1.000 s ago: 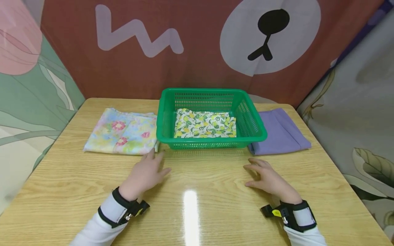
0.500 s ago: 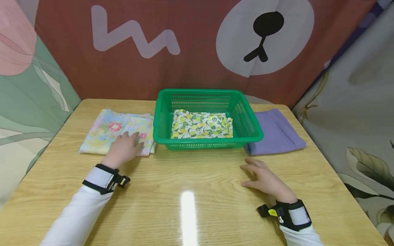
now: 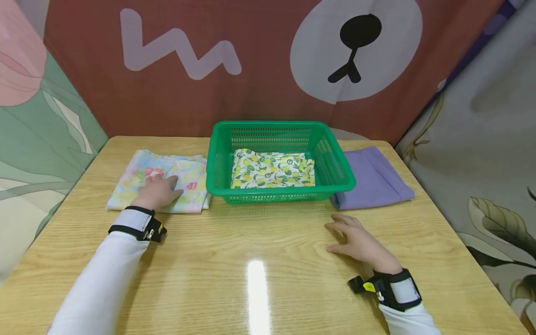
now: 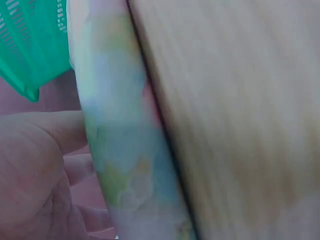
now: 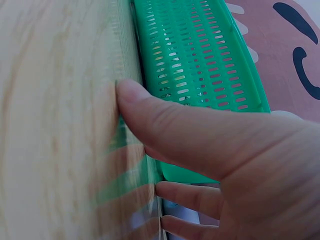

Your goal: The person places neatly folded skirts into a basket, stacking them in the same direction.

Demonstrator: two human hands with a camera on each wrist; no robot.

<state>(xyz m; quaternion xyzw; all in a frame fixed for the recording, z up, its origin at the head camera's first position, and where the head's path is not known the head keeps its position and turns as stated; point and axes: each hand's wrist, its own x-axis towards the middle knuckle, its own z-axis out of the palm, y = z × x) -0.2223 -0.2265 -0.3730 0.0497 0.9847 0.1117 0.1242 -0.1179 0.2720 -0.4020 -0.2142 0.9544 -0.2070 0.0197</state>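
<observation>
My left hand lies over a folded pastel cloth with pink flowers, left of the green basket. In the left wrist view, its thumb and fingers reach out to the upper face of the floral cloth, uncurled. My right hand rests on the table in front of the basket's right end, fingers relaxed and apart with nothing between them. Its thumb tip meets the wood in the right wrist view. Inside the basket is a folded lemon-print cloth.
A folded purple cloth lies to the right of the basket, partly under its overhanging rim. The wooden table ends at a brown printed curtain behind. Patterned fabric hangs on both sides.
My left hand has moved left and forward from the table onto the floral cloth. The right hand stays in place. The head view has shifted slightly.
</observation>
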